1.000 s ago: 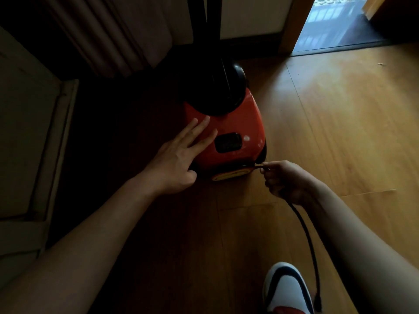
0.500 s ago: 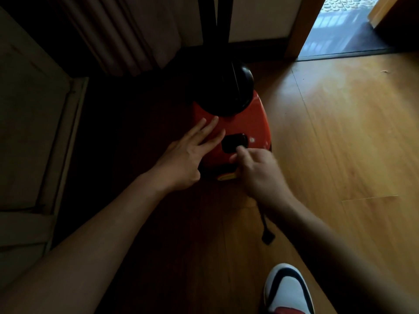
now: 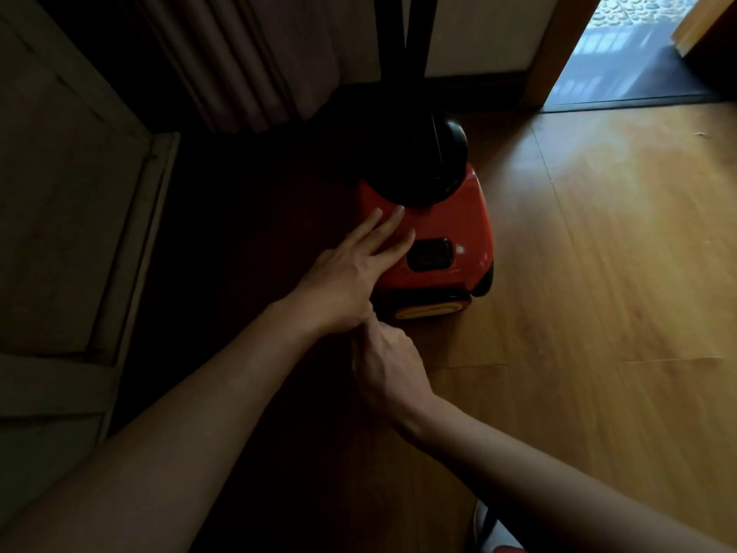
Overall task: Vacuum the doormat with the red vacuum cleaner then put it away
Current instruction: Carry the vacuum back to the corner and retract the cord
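Fingers of my left hand (image 3: 343, 281) are lying straight and flat on the red vacuum cleaner (image 3: 454, 229), their tips reaching just beside its black button (image 3: 430, 255). My right hand (image 3: 385, 363) is curling just behind the left one's heel, near the machine's closest edge; whether it is pinching anything, I cannot tell. The cleaner is standing under and ahead of my fingers on the wooden floor (image 3: 598, 293), with a curtain (image 3: 239, 65) hanging farther beyond.

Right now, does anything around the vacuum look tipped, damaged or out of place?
Nothing stands out. The red vacuum cleaner sits level on the wood floor beside the curtain, its shell unmarked as far as the dim light shows. The left hand rests flat on its top; the right hand is near its rear edge.
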Demonstrator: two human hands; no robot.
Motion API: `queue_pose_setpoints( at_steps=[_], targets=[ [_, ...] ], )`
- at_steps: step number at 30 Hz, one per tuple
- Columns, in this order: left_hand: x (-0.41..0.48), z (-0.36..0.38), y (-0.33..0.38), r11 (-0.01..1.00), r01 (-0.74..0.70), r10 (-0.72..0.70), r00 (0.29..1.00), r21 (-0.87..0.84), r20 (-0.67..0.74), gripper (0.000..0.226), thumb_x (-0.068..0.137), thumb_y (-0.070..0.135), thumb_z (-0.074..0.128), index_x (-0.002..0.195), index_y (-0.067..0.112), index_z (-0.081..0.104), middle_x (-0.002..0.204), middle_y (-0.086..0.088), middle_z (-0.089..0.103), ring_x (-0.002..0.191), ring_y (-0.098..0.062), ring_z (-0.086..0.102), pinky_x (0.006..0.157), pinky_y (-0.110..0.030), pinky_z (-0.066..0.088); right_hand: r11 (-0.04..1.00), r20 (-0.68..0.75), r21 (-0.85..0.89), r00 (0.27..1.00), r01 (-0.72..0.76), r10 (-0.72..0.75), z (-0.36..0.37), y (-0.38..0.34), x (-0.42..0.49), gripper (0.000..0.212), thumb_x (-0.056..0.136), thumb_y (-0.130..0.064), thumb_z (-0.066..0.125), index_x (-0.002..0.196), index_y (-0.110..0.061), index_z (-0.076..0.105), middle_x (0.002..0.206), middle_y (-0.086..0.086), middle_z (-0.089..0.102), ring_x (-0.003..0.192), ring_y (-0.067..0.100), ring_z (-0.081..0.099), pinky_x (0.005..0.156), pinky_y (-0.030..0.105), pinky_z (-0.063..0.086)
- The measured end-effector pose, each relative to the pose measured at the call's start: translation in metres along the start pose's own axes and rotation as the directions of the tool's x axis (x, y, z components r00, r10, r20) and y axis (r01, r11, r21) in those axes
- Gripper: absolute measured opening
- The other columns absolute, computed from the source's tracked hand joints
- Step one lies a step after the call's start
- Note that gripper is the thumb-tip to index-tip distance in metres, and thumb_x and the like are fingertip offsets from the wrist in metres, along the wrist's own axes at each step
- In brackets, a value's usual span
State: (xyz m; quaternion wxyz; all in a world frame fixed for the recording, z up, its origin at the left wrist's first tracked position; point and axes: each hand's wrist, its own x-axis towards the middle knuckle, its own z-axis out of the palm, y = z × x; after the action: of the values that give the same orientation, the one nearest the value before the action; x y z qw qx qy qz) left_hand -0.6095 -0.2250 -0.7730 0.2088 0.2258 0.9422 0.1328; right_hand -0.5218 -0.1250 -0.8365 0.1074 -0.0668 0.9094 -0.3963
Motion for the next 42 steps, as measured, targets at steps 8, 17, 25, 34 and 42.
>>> queue_pose_setpoints(
  at_steps=[8,17,25,34,42],
  targets=[
    [-0.001,0.002,0.003,1.0,-0.003,0.003,0.999,-0.011,-0.042,0.107,0.08,-0.009,0.054,0.156,0.039,-0.003,0.159,0.02,-0.03,0.147,-0.005,-0.026,0.104,-0.031,0.007,0.986,0.235,-0.167,0.97,-0.023,0.062,0.013,0.016,0.011,0.028,0.107,-0.013,0.039,0.131,-0.006,0.05,0.112,0.011,0.064,0.089,0.025,0.066,0.073,0.031,0.05],
    [0.0,0.004,-0.007,0.998,-0.043,0.04,0.995,-0.038,-0.088,0.104,0.077,-0.01,0.051,0.156,0.039,0.006,0.161,0.022,-0.022,0.148,-0.002,-0.02,0.116,-0.033,0.005,0.937,0.418,-0.349,0.895,0.0,0.156,-0.013,0.078,0.013,0.029,0.109,-0.017,0.034,0.128,-0.013,0.056,0.128,0.007,0.057,0.112,0.02,0.059,0.085,0.023,0.043],
    [0.003,0.005,-0.011,0.998,-0.053,0.049,0.995,-0.045,-0.09,0.104,0.078,-0.013,0.052,0.155,0.042,0.008,0.161,0.025,-0.02,0.147,0.002,-0.02,0.117,-0.032,0.0,0.881,0.046,-0.416,0.962,-0.225,0.268,-0.068,0.154,0.007,0.034,0.1,-0.05,0.048,0.094,-0.021,0.065,0.092,-0.002,0.067,0.076,0.014,0.065,0.068,0.032,0.057],
    [0.004,0.005,-0.013,0.997,-0.063,0.06,0.994,-0.032,-0.094,0.103,0.078,-0.009,0.056,0.156,0.04,0.008,0.162,0.021,-0.019,0.148,-0.001,-0.019,0.116,-0.03,0.003,0.954,-0.201,-0.108,0.946,-0.28,0.255,-0.085,0.176,0.028,0.021,0.084,-0.027,0.081,0.097,-0.013,0.074,0.098,0.001,0.059,0.083,0.017,0.066,0.075,0.034,0.059],
    [0.001,0.004,-0.008,0.998,-0.062,0.059,0.994,-0.024,-0.096,0.101,0.078,-0.005,0.056,0.157,0.038,0.007,0.162,0.019,-0.019,0.149,-0.003,-0.019,0.116,-0.033,0.002,0.93,-0.221,-0.087,0.917,-0.358,0.332,-0.079,0.174,0.033,0.039,0.086,-0.02,0.078,0.123,-0.016,0.065,0.116,0.005,0.054,0.095,0.023,0.067,0.079,0.043,0.06]
  ],
)
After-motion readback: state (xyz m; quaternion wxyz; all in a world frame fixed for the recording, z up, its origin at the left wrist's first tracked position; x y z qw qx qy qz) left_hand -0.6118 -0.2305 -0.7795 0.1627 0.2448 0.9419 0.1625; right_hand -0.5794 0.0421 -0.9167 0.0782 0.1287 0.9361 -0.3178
